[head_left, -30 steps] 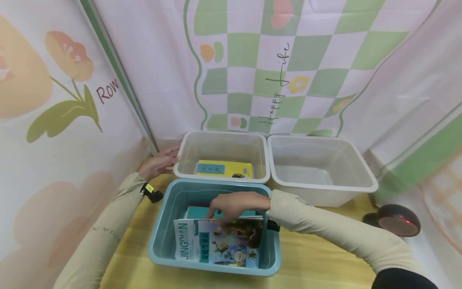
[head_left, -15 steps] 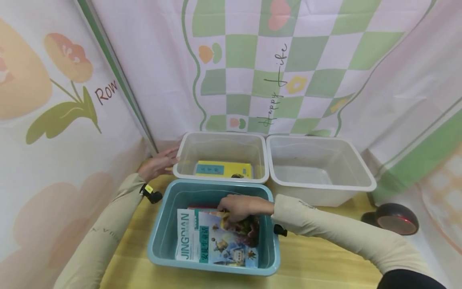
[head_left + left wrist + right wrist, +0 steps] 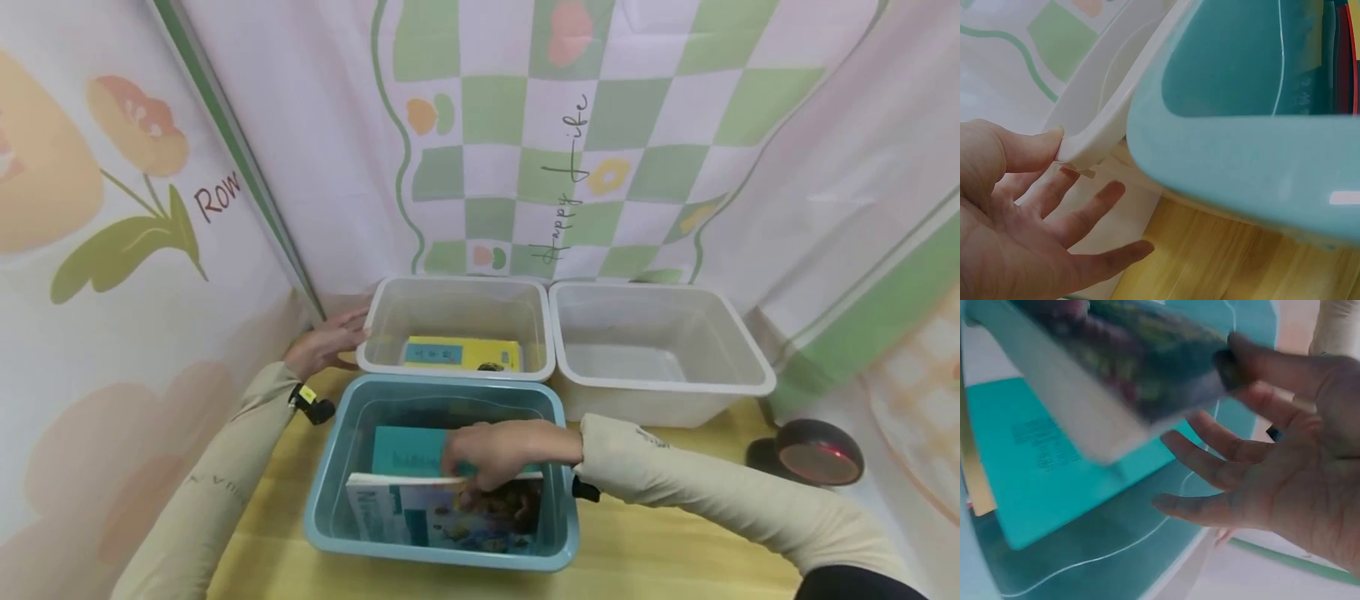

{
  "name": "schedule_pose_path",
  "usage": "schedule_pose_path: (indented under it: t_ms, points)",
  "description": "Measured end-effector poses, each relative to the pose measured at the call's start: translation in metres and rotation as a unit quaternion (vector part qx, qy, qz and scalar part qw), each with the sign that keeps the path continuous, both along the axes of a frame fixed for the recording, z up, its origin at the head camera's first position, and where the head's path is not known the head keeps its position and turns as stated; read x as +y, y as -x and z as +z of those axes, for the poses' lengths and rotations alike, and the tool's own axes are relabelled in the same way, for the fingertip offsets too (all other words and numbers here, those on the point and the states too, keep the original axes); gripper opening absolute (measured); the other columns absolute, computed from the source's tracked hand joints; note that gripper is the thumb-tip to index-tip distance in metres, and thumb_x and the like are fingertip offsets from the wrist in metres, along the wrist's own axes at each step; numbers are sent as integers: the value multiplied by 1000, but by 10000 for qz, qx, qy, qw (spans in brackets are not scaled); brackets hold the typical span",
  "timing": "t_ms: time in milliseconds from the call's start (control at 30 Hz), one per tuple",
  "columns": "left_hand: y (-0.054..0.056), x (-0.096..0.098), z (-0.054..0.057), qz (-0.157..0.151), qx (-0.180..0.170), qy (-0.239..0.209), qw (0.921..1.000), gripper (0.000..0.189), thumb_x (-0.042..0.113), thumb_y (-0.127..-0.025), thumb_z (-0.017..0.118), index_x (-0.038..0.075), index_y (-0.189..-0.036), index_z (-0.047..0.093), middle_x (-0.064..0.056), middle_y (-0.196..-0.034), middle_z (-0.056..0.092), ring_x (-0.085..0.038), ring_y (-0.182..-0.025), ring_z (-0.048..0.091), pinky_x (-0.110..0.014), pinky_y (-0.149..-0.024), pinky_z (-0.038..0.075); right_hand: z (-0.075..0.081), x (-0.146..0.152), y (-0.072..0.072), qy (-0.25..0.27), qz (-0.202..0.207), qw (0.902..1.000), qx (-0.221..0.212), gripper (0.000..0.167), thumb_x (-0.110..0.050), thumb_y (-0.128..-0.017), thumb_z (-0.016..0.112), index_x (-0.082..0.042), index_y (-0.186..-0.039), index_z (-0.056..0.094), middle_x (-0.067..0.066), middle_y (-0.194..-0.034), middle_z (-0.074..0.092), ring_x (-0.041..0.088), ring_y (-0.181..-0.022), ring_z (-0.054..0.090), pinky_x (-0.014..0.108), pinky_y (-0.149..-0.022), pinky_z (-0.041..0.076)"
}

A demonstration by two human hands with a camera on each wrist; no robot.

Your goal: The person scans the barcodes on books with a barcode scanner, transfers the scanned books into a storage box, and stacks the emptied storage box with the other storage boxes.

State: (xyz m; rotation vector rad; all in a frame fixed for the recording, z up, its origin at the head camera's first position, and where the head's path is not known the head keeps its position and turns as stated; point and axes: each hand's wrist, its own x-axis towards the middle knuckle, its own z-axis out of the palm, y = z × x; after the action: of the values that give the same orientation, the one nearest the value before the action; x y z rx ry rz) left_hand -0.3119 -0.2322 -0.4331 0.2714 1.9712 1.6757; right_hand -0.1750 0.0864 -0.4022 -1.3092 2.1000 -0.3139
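My right hand is inside the blue plastic bin, pinching the upper edge of an illustrated book between thumb and forefinger. The book leans up off the stack, blurred in the right wrist view, with the other fingers spread apart. Beneath and behind it is a turquoise book. My left hand is at the left end of a white bin. In the left wrist view, its thumb and forefinger pinch the white rim, other fingers extended. A yellow book lies inside that bin.
A second white bin stands to the right, side by side with the first. A round dark device with a red light sits at the right on the wooden table. Printed curtains enclose the back and sides.
The illustrated book lay flatter half a second ago, with a red edge behind it; now its top edge is tilted up toward me, exposing the turquoise book. The left hand stays at the white bin.
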Motion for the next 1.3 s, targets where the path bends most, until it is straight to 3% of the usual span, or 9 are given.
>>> schedule_pose_path:
  t_ms: [133, 200, 367, 467, 533, 633, 833, 1033, 1300]
  points:
    - [-1, 0, -2, 3, 6, 84, 10000, 70, 13, -110, 44, 12, -169, 7, -25, -171, 20, -50, -153, 27, -73, -114, 34, -1, -1, -6, -367, 83, 9992, 122, 20, -50, -90, 80, -36, -103, 78, -8, -164, 38, 17, -154, 29, 64, -123, 27]
    - [0, 0, -3, 55, -4, 144, 9999, 69, 15, -111, 45, 13, -170, 8, -26, -171, 22, -50, -153, 27, -76, -113, 33, -3, 0, -5, -500, -91, 9987, -17, 26, -55, -86, 81, -38, -106, 80, -10, -171, 25, 20, -160, 16, 72, -124, 16]
    - [4, -1, -5, 167, -126, 272, 9994, 69, 17, -111, 46, 15, -170, 10, -26, -169, 25, -52, -150, 32, -75, -109, 39, -12, 11, 17, -387, -492, 9965, -551, 31, -54, -91, 78, -30, -110, 82, -4, -174, 22, 24, -160, 18, 60, -126, 28]
    - [4, -1, -7, 206, -222, 323, 9990, 69, 16, -111, 48, 16, -170, 11, -29, -166, 31, -53, -145, 40, -69, -104, 47, -25, 16, 29, -68, -493, 9958, -769, 26, -49, -96, 74, -24, -98, 82, -4, -152, 56, 15, -145, 46, 37, -116, 45]
    - [3, -1, -8, 221, -276, 344, 9988, 70, 17, -111, 48, 17, -170, 11, -30, -164, 34, -53, -142, 43, -65, -101, 50, -31, 16, 26, 138, -454, 9974, -543, 23, -42, -98, 74, -19, -97, 76, -7, -117, 70, 6, -111, 63, 25, -96, 52]
    - [3, -2, -7, 164, -280, 362, 9988, 70, 17, -111, 48, 18, -170, 9, -32, -164, 33, -53, -143, 41, -65, -102, 51, -34, 15, 18, 603, -462, 9966, -325, 21, -30, -102, 71, -16, -111, 58, -8, -77, 57, 3, -65, 50, 20, -63, 46]
    - [2, -4, -5, 156, -149, 175, 9996, 67, 13, -112, 44, 14, -170, 10, -36, -161, 33, -49, -136, 50, -46, -93, 58, -9, 1, 4, 551, -904, 9944, -25, 41, -22, -103, 70, -10, -137, 52, -1, -80, 64, 3, -61, 50, 23, -55, 47]
    - [3, 0, -9, 210, -174, 119, 9996, 67, 12, -111, 47, 13, -169, 12, -35, -161, 33, -42, -132, 57, -41, -92, 60, -8, -8, 0, 456, -1196, 9918, 60, 4, -13, -101, 71, -11, -99, 74, -9, -73, 63, 2, -54, 52, 16, -50, 44]
    - [3, -3, -8, 86, -47, -130, 9999, 66, 12, -111, 44, 14, -169, 13, -34, -162, 32, -44, -133, 56, -47, -97, 58, 15, 2, -6, 1221, -1646, 9783, 311, 39, 2, -103, 56, -12, -67, 55, -5, -58, 52, 4, -46, 41, 17, -49, 35]
